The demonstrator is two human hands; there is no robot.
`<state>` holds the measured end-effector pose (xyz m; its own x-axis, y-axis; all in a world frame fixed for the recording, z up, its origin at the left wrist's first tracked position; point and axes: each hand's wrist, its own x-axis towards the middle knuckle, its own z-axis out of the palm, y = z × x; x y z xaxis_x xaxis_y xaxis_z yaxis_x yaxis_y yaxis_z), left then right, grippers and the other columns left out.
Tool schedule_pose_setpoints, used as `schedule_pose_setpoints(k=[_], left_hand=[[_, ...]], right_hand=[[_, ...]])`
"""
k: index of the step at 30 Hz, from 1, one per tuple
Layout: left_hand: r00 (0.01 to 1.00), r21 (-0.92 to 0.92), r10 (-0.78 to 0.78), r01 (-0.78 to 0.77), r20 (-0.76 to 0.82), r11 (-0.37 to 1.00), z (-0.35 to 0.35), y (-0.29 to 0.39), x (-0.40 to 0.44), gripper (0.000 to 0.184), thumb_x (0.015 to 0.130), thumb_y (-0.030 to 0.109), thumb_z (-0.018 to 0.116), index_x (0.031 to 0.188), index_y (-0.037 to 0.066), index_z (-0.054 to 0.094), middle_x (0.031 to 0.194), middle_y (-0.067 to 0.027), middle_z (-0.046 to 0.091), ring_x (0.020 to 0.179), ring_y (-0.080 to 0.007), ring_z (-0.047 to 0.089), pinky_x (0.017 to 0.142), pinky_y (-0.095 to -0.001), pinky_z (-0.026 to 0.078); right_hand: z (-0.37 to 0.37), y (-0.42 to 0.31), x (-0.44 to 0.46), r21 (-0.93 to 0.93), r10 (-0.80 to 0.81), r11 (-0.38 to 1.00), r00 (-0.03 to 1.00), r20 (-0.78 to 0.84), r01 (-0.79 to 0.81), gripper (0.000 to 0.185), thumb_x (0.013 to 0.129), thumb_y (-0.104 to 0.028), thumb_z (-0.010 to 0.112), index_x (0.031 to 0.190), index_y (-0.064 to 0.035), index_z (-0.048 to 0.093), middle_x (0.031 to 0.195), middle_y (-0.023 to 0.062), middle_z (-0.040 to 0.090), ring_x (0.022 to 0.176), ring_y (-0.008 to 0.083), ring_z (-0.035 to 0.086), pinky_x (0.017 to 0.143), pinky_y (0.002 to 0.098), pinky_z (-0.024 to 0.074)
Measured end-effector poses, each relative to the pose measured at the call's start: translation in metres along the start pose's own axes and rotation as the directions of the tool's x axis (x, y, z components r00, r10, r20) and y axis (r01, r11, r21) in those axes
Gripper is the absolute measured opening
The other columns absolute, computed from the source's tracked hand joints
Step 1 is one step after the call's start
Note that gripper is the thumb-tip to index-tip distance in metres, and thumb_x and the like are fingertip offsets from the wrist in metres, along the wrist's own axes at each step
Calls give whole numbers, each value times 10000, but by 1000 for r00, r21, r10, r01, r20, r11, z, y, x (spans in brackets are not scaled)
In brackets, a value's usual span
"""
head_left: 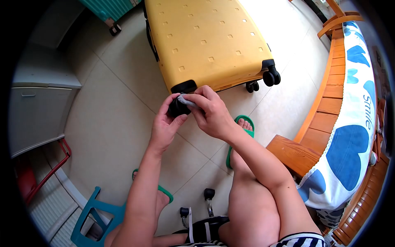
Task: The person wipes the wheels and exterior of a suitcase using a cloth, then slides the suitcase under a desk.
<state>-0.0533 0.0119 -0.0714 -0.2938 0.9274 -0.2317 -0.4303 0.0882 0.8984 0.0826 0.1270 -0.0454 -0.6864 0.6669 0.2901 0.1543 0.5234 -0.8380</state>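
Yellow hard shell takes up my view just beyond the hands: a suitcase (205, 39) on the tiled floor (111, 111), its wheeled end turned towards them. At its corner nearest the hands is a black wheel (177, 108), and both hands meet there. I have the left hand (162, 129) curled round that wheel from the left, thumb on the near side, fingers on the far side. At the right hand (212, 112) I see a grey cloth (187, 101) pinched between thumb and fingers and laid against the wheel; the fingers cover part of it, so I cannot tell how it is folded.

Off to the right of the hands, along the same end, I make out more black wheels (271, 77). Farther right stands a wooden seat (327, 119), draped with a white cover (349, 152) patterned with blue hearts. Just below the right hand I see a green slipper (228, 159) on a foot. Well left of the hands is a grey cabinet (39, 115); nearer me, below the left hand, a teal stool (113, 212). Beyond them, up to the left, sits a teal case (115, 9).
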Motion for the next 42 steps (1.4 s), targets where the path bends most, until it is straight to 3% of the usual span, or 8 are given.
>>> schedule_pose_setpoints(k=[7,11,19,21,30,33,35,42], left_hand=[[999,57,35,-35,-9,998,4,-1,0,585,903,17,668,1425,64,409,1348,-61,509,1199,-162,523,1040,-316,463],[998,-29,36,-38,-52,999,6,-4,0,576,899,13,673,1418,56,425,1322,-54,527,1172,-149,535,1028,-294,456],[998,229,30,-16,-56,973,16,15,-1,624,884,8,696,1442,53,421,1259,-40,564,1107,-121,556,978,-274,468],[998,262,9,6,-57,965,18,19,-2,642,880,-3,696,1453,52,411,1254,-43,565,1089,-122,565,973,-275,471],[996,343,26,4,-82,939,17,21,-2,644,841,-99,676,1426,44,450,1236,-68,529,1020,-132,609,889,-262,545],[985,447,148,-93,-89,889,20,19,-1,603,840,-103,674,1396,30,482,1245,-67,469,968,-122,621,843,-240,560],[984,443,144,-85,-101,892,19,17,0,576,831,-120,662,1370,9,505,1239,-66,434,920,-114,623,805,-234,562],[972,651,218,-112,-84,751,22,18,0,571,810,-61,716,1344,17,528,1208,-89,469,905,-146,646,795,-269,583]], right_hand=[[-12,-19,-16,50,220,973,970,99,-226,205,824,-30,668,1027,-31,690,854,140,575,742,318,595,651,393,495],[2,-11,0,100,28,995,1000,9,-29,220,826,-41,674,1044,-31,694,858,143,584,751,315,610,662,388,506],[-18,12,-25,4,389,917,895,221,-399,167,882,-88,641,1031,-23,680,822,131,609,765,258,625,689,343,514],[-23,12,-24,263,627,671,720,297,-693,181,907,-129,639,1047,-19,669,834,110,634,801,219,638,718,328,516],[-34,-1,-16,161,360,919,933,25,-359,234,913,-130,648,1110,-7,661,928,105,597,808,187,614,713,319,501],[-33,-12,-14,208,199,959,980,-19,-191,254,886,-70,653,1130,1,654,951,127,569,785,220,606,684,328,501],[-25,-17,-15,18,-46,999,998,-45,47,301,842,-3,657,1143,10,643,981,153,550,766,264,600,671,337,505],[-3,-24,1,-201,-66,978,998,-12,62,352,798,1,659,1148,14,625,930,152,540,807,304,580,635,382,495]])
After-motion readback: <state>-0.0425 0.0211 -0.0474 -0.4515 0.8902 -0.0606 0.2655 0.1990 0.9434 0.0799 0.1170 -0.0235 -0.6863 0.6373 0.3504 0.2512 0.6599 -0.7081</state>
